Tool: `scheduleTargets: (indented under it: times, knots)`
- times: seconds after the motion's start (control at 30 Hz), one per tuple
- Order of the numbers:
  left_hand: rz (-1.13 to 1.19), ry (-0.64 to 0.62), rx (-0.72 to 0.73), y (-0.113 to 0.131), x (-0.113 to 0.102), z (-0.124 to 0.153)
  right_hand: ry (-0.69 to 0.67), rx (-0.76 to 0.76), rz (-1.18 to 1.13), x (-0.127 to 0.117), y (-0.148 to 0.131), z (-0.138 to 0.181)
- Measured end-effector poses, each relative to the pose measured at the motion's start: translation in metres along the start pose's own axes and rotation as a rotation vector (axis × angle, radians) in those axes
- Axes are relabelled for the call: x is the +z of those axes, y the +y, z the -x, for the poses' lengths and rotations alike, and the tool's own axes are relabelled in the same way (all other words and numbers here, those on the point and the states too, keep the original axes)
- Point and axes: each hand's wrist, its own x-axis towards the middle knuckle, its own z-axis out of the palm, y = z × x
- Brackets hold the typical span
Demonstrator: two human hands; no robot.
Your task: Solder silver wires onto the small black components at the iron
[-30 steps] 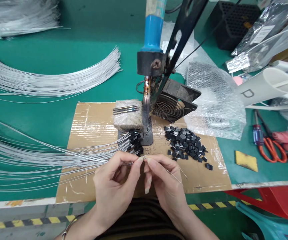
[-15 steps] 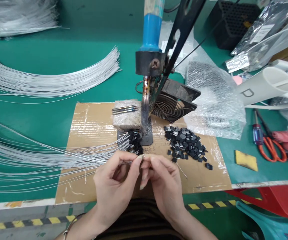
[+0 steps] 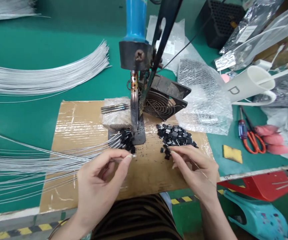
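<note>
One thin, pale-grey wire (image 3: 131, 155) shows a small light tip between the left hand's (image 3: 101, 181) closed thumb and forefinger. Right hand (image 3: 198, 166) pinches a fine silvery strand (image 3: 203, 173) near small black rectangular pieces (image 3: 177, 134). Similar wires (image 3: 59, 161), black-ended, lie across brown cardboard (image 3: 148, 176).
</note>
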Motion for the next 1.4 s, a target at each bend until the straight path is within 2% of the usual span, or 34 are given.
scheduleTargets:
  times: [0.13, 0.23, 0.47, 0.57, 0.73, 0.9, 1.0, 1.13, 1.27, 1.4]
  knots:
    - [-0.005, -0.017, 0.002, 0.000, -0.001, 0.000, -0.182, -0.295, 0.310, -0.002, 0.006, -0.017]
    - [-0.006, -0.024, -0.011, 0.002, -0.002, 0.000, -0.249, -0.435, 0.426, -0.001, 0.010, -0.026]
    - [-0.019, -0.012, -0.037, 0.001, -0.001, -0.001, -0.290, -0.430, 0.435, -0.001, 0.010, -0.027]
    - [-0.009, -0.004, -0.051, 0.001, 0.000, -0.002, -0.270, -0.416, 0.429, -0.003, 0.011, -0.026]
    - [0.016, 0.002, -0.067, 0.003, 0.000, -0.002, -0.240, -0.478, 0.460, -0.001, 0.010, -0.028]
    - [0.029, 0.011, -0.073, 0.003, 0.000, -0.002, -0.146, -0.536, 0.452, 0.001, 0.004, -0.029]
    - [0.036, 0.010, -0.083, 0.005, 0.001, -0.002, -0.088, -0.466, 0.367, 0.006, 0.001, -0.025]
    - [0.065, 0.044, -0.150, 0.014, 0.005, -0.004, -0.046, -0.227, 0.194, 0.018, -0.002, -0.016]
    - [0.080, 0.050, -0.183, 0.020, 0.006, -0.006, 0.014, -0.039, -0.061, 0.029, -0.011, -0.011]
    - [0.057, 0.003, -0.145, 0.016, 0.003, -0.008, 0.048, 0.158, -0.358, 0.039, -0.025, -0.011]
